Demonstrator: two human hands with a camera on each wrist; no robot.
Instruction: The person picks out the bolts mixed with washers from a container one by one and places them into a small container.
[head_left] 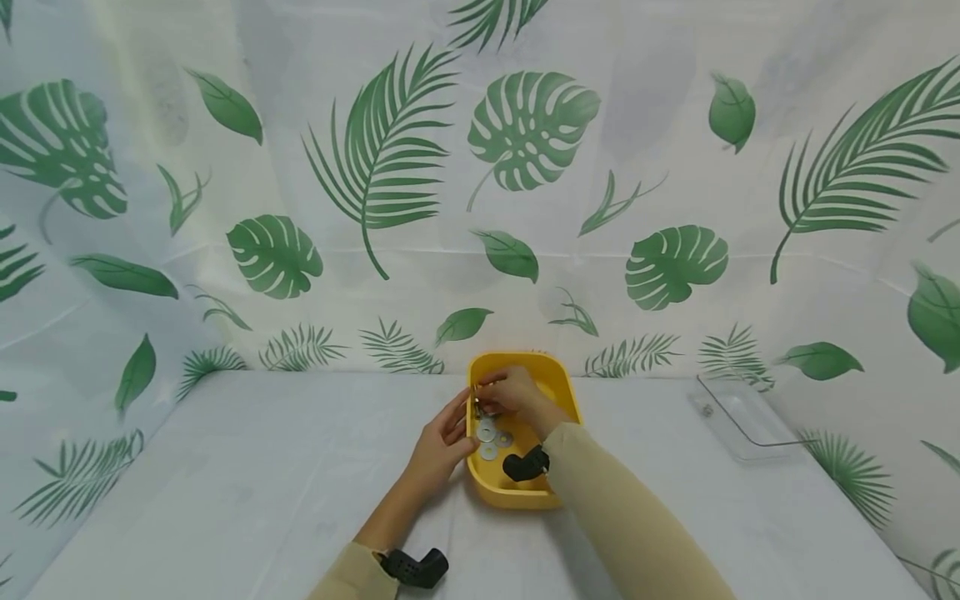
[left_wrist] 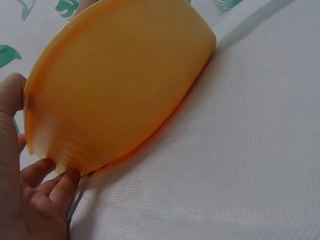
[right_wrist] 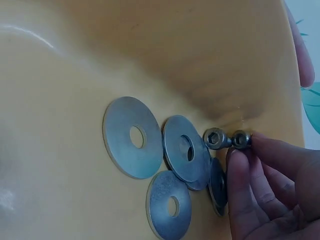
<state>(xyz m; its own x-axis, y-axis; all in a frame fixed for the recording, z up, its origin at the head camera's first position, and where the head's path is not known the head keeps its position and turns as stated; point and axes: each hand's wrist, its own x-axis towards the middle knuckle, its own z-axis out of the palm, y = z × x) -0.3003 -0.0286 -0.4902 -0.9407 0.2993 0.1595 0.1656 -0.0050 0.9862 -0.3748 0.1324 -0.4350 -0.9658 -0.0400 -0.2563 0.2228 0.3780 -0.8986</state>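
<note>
A yellow plastic tray (head_left: 517,498) stands on the table, with several flat metal washers (right_wrist: 118,148) lying in it. My left hand (head_left: 435,454) grips the tray's left side, thumb at the rim and fingertips (left_wrist: 66,187) against the outer wall. Inside the tray, my right hand (head_left: 516,392) pinches a hex socket-head screw (right_wrist: 242,139) between thumb and index finger, close to the left wall. Another socket-head screw (right_wrist: 216,138) is right beside it, near the washers. The shanks of both screws are mostly hidden.
On the right of the white-covered table (head_left: 285,475) lies a clear plastic box or lid (head_left: 750,421), with a thin dark bent line across it. A leaf-print sheet (head_left: 570,308) hangs behind the table.
</note>
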